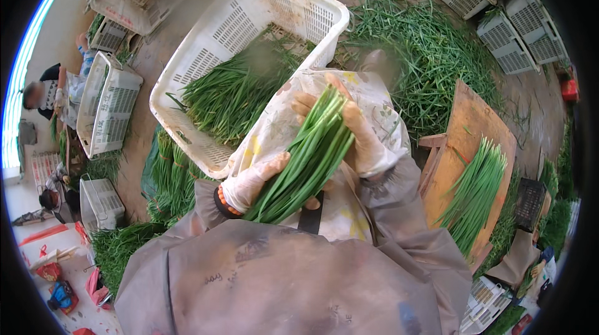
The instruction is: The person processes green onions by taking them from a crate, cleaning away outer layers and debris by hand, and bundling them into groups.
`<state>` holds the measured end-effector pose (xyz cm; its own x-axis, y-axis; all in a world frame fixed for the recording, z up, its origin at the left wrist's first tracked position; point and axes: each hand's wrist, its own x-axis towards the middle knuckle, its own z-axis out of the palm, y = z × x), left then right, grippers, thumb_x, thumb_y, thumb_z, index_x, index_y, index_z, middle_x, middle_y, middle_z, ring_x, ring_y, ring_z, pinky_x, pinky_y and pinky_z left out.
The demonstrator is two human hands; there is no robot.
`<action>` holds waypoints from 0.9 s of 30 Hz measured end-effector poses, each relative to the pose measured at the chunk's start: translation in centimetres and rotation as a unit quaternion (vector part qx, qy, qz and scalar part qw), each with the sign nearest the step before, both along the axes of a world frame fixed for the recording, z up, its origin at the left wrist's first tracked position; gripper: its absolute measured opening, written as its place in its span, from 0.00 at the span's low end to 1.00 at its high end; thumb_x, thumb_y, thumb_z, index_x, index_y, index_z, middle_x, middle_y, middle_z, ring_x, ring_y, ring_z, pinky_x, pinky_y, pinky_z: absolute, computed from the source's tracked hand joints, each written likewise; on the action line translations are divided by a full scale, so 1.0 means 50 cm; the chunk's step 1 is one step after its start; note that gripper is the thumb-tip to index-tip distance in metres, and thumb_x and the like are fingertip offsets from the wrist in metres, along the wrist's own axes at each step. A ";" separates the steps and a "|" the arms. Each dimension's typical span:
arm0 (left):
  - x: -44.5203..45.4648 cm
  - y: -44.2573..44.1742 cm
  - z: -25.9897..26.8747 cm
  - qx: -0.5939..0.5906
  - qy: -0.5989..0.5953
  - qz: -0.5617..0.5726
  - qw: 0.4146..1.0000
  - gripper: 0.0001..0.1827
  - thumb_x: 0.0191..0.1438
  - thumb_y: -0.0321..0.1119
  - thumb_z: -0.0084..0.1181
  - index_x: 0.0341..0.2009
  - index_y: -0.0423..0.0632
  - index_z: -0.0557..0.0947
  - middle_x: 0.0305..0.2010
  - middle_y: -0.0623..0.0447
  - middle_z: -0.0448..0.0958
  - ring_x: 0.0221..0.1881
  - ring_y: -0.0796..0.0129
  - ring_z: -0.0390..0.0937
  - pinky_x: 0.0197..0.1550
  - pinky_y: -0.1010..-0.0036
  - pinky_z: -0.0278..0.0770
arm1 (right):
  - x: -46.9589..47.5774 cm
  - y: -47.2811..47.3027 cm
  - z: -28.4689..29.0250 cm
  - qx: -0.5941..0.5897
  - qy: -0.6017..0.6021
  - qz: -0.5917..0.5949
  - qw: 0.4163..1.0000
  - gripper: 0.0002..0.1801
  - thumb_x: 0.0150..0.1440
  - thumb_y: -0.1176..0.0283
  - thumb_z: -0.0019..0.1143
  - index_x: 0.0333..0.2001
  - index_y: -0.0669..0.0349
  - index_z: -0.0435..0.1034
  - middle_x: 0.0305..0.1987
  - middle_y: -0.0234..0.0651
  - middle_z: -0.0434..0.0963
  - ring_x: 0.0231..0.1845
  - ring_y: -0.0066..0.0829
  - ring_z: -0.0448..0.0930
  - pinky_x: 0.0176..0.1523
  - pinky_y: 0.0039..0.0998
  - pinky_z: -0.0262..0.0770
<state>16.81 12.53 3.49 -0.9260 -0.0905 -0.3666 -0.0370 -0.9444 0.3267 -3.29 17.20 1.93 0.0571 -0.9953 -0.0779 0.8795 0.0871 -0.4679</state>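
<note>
Both of my hands, in thin pale gloves, hold one bunch of green leafy stalks [304,157], like garlic chives, above a flowered apron [299,91]. My left hand [255,180] grips the lower, leafy part, with an orange beaded band at the wrist. My right hand [358,134] closes around the pale upper ends, its fingers partly hidden behind the stalks. Beyond my hands a white plastic crate [185,61] holds a loose heap of the same stalks [238,91]. To the right another pile of stalks [477,190] lies on a wooden board [461,124].
Loose green trimmings [421,54] cover the floor ahead. Tied bunches [173,162] stand at the left beside the crate. More white crates [112,105] are at the left and stacked crates [507,31] at the upper right. Other people work at the far left and lower right.
</note>
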 end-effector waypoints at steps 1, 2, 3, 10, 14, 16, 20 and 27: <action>0.006 0.002 -0.023 -0.069 -0.016 0.041 0.997 0.31 0.56 0.47 0.45 0.57 0.40 0.61 0.51 0.42 0.69 0.49 0.60 0.70 0.50 0.69 0.69 | 0.005 -0.016 0.014 0.011 0.027 -0.010 1.000 0.48 0.50 0.59 0.58 0.64 0.56 0.35 0.56 0.46 0.64 0.58 0.38 0.65 0.60 0.38 0.59; 0.011 0.006 -0.047 -0.138 -0.032 0.083 0.986 0.31 0.56 0.47 0.45 0.58 0.41 0.60 0.52 0.43 0.68 0.51 0.61 0.69 0.51 0.70 0.68 | 0.008 -0.026 0.032 0.013 0.052 -0.033 0.998 0.40 0.51 0.61 0.57 0.62 0.57 0.45 0.51 0.43 0.69 0.53 0.34 0.70 0.57 0.37 0.64; 0.002 0.008 -0.046 -0.202 -0.040 0.119 0.971 0.31 0.56 0.46 0.45 0.59 0.41 0.58 0.54 0.45 0.66 0.53 0.62 0.66 0.54 0.72 0.64 | 0.008 -0.030 0.023 0.023 0.060 -0.039 0.997 0.36 0.52 0.62 0.56 0.60 0.57 0.49 0.48 0.41 0.71 0.50 0.33 0.72 0.55 0.35 0.66; -0.035 -0.011 0.032 -0.562 -0.121 0.035 0.817 0.30 0.59 0.40 0.40 0.61 0.39 0.52 0.59 0.47 0.59 0.59 0.69 0.55 0.60 0.77 0.51 | 0.019 -0.029 -0.001 0.111 0.087 -0.097 0.985 0.23 0.52 0.68 0.57 0.50 0.62 0.63 0.40 0.34 0.75 0.40 0.25 0.76 0.45 0.25 0.73; -0.027 -0.038 0.014 -0.470 -0.165 -0.045 0.866 0.23 0.59 0.46 0.40 0.51 0.42 0.69 0.40 0.57 0.72 0.39 0.77 0.67 0.44 0.78 0.66 | 0.029 -0.046 0.051 0.092 0.044 -0.078 0.992 0.22 0.51 0.70 0.57 0.49 0.63 0.65 0.36 0.34 0.76 0.36 0.23 0.76 0.43 0.23 0.72; -0.033 -0.055 0.004 -0.471 -0.131 0.016 0.872 0.24 0.59 0.47 0.42 0.51 0.42 0.68 0.43 0.55 0.72 0.42 0.75 0.68 0.46 0.77 0.66 | 0.014 -0.051 0.025 0.058 0.118 -0.068 0.989 0.22 0.52 0.69 0.57 0.49 0.64 0.65 0.34 0.34 0.75 0.34 0.23 0.76 0.42 0.22 0.72; -0.059 -0.075 0.071 -0.736 -0.166 0.195 0.627 0.31 0.54 0.46 0.49 0.57 0.40 0.63 0.57 0.42 0.63 0.58 0.58 0.62 0.59 0.70 0.56 | 0.016 -0.060 0.023 0.058 0.125 -0.117 0.984 0.14 0.53 0.69 0.55 0.42 0.63 0.68 0.30 0.32 0.75 0.32 0.22 0.75 0.39 0.21 0.72; -0.073 -0.052 0.018 -0.934 -0.104 -0.026 0.340 0.41 0.37 0.43 0.61 0.59 0.65 0.60 0.60 0.53 0.59 0.64 0.48 0.49 0.61 0.50 0.48 | -0.058 -0.098 0.151 -0.007 0.279 -0.284 0.917 0.09 0.52 0.69 0.55 0.35 0.62 0.71 0.34 0.40 0.77 0.32 0.25 0.77 0.36 0.25 0.75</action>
<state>13.15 9.93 4.41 -0.9159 -0.3305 0.2278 -0.2435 0.9086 0.3394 -6.18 12.30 9.46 -0.5164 -0.8530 0.0757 0.4041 -0.3207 -0.8566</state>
